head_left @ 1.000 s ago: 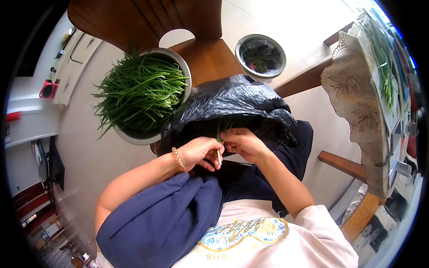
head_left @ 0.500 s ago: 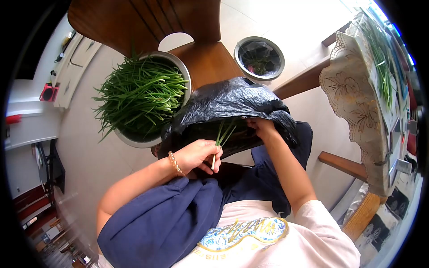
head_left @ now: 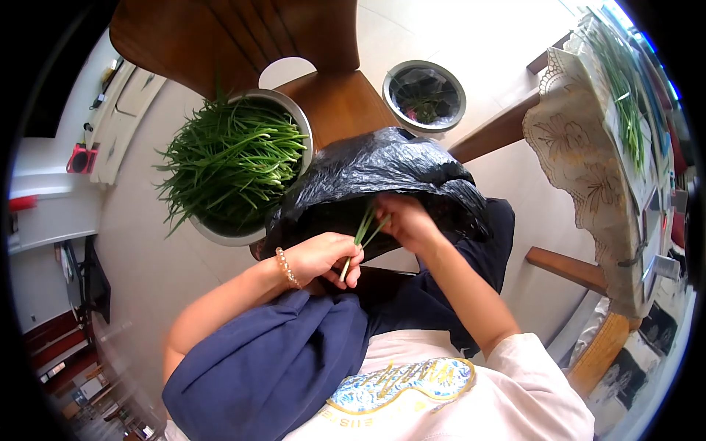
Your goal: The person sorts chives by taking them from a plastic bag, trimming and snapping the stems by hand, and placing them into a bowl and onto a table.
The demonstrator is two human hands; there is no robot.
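Observation:
A few thin green stalks [head_left: 363, 229] with pale lower ends are pinched in my left hand [head_left: 332, 257], which wears a beaded bracelet. My right hand [head_left: 407, 221] is at the mouth of a black plastic bag [head_left: 390, 163], its fingers closed beside the tops of the stalks. Whether those fingers grip a leaf is too small to tell. The bag lies open over my lap, its inside dark. Left of it, a metal basin [head_left: 306, 140] holds a large heap of green leafy stalks [head_left: 232, 158].
A wooden chair [head_left: 334, 99] stands ahead, beyond the bag. On the floor to its right is a round basin [head_left: 459, 110] lined with dark plastic. At the right, a table with a lace cloth [head_left: 570, 140] bears more long green stalks [head_left: 625, 110].
My right hand left the stalks, reached into the bag's right side, then came back toward the stalks. My left hand keeps its hold, and the stalks now lean more to the right.

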